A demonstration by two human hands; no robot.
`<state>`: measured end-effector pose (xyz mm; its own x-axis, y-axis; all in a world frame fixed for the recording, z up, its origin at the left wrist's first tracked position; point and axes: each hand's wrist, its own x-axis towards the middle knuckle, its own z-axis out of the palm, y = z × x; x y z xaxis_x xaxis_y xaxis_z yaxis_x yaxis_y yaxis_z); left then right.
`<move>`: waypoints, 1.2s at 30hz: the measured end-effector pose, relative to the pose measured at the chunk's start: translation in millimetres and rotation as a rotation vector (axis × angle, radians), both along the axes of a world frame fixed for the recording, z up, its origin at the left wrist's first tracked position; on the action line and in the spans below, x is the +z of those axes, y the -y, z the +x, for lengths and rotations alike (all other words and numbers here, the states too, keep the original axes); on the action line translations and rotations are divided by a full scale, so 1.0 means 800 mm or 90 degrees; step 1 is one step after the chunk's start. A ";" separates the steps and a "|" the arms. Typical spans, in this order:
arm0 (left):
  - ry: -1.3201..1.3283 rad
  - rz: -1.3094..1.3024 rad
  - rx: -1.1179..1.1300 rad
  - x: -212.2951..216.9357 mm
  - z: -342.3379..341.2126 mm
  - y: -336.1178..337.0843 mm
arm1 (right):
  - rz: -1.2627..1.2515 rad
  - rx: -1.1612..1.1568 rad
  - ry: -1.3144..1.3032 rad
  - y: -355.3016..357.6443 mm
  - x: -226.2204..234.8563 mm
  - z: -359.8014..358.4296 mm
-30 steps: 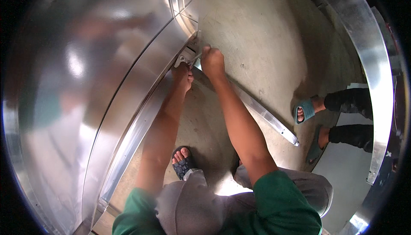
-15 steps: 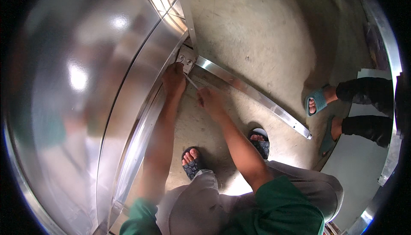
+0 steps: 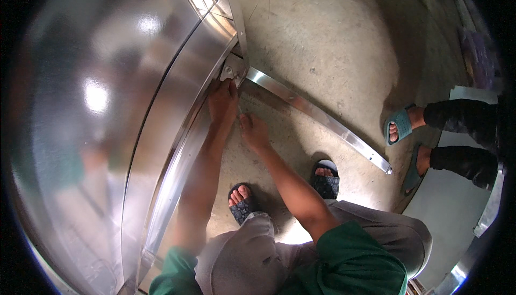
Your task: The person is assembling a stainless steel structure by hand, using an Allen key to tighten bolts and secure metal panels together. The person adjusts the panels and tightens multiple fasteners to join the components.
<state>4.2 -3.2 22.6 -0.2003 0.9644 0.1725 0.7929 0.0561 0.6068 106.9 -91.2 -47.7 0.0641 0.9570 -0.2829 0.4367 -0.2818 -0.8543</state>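
My left hand (image 3: pixel 223 99) reaches along the foot of a large shiny steel panel (image 3: pixel 123 134), fingertips touching a small metal corner bracket (image 3: pixel 233 70). Whether it grips anything is hidden. A long flat steel strip (image 3: pixel 322 119) runs from that bracket across the concrete floor (image 3: pixel 322 37) to the right. My right hand (image 3: pixel 252 131) sits just below the left one, close to the floor, fingers curled around what looks like a thin light tool pointing up toward the bracket. Both forearms stretch forward from my green sleeves.
My feet in dark sandals (image 3: pixel 243 202) (image 3: pixel 325 179) stand behind my hands. Another person's feet in teal sandals (image 3: pixel 399 124) and dark trousers are at the right, by a pale sheet (image 3: pixel 451 214). Curved steel edging (image 3: pixel 489 209) lies far right.
My right hand has drawn back from the bracket toward me and lower. The left hand has stayed at the corner. My right foot has come into view.
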 end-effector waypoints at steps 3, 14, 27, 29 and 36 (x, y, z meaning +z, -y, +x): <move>-0.038 -0.062 -0.023 0.002 0.003 -0.002 | -0.030 0.018 -0.004 -0.001 -0.006 0.003; 0.000 -0.185 0.040 0.015 0.015 -0.027 | 0.104 0.004 0.073 -0.051 0.114 0.059; 0.848 -0.369 0.279 0.008 0.003 -0.024 | 0.152 0.009 0.058 -0.100 0.126 0.102; 0.712 -0.400 0.261 0.016 0.004 -0.023 | 0.207 -0.013 0.090 -0.080 0.116 0.098; 0.776 -0.363 0.234 0.019 -0.003 -0.017 | 0.149 -0.085 -0.051 -0.095 0.142 0.078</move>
